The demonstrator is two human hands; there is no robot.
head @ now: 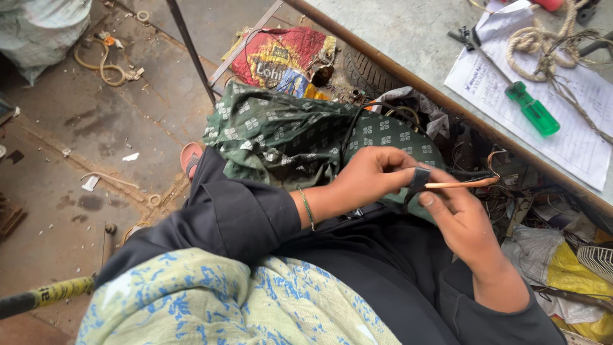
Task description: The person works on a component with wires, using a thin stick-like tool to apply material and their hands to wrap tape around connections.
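Observation:
My left hand (367, 176) pinches a strip of black tape (417, 181) at the near end of a thin copper tube (461, 184). My right hand (461, 216) grips the same copper tube from below, thumb by the tape. The tube runs right and ends in a curved hook (493, 160) near the table edge. Both hands sit over my lap, above a green patterned cloth bag (287, 137) with black cables coming out of it.
A grey table (408, 38) at upper right carries a paper sheet (575, 108), a green-handled screwdriver (530, 107) and a coil of rope (543, 45). Wires and scrap lie under it. A red bag (281, 54) and a yellow-handled tool (51, 294) lie on the dirty floor.

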